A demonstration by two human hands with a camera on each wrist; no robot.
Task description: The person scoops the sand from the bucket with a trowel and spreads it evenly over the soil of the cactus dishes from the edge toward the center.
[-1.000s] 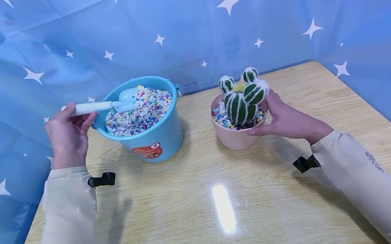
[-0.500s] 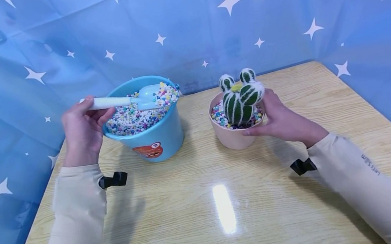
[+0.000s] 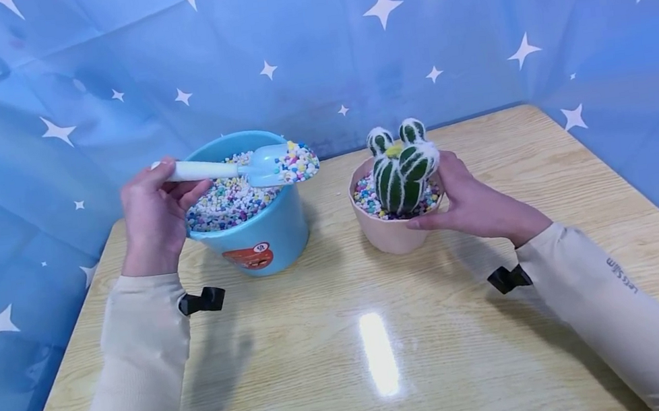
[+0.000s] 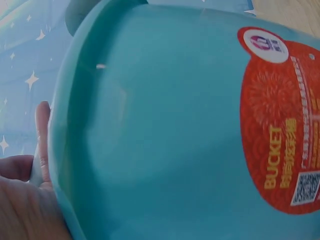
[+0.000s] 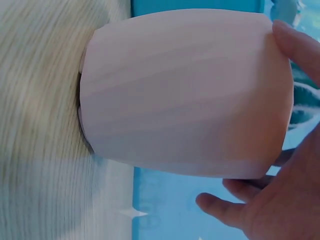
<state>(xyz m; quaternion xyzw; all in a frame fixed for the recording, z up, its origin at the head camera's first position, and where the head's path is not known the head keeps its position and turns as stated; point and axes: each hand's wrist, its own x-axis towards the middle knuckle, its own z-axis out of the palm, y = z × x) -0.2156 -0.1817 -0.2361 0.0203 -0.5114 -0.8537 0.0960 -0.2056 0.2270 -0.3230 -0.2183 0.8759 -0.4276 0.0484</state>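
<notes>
My left hand (image 3: 153,212) grips the white handle of a light blue scoop (image 3: 264,165), held level over the blue bucket (image 3: 274,232). Small multicoloured beads (image 3: 298,161) fill the scoop's tip, which sticks out past the bucket's right rim. More beads lie inside the bucket. To the right, a pink pot (image 3: 390,234) stands on the table with a striped cactus (image 3: 396,181) and beads in it. My right hand (image 3: 476,206) holds this pot at its right rim, thumb at the front. The left wrist view is mostly bucket wall (image 4: 165,110); the scoop's blade is hidden there.
Both containers stand on a wooden table (image 3: 321,349), a short gap between them. A blue curtain (image 3: 312,51) with white stars hangs behind the table and along both sides. The bucket carries a red label (image 3: 250,256).
My left hand has moved right, carrying the scoop of beads from above the bucket's middle to past its right rim. The right hand stays on the pot; the cactus leans slightly further left.
</notes>
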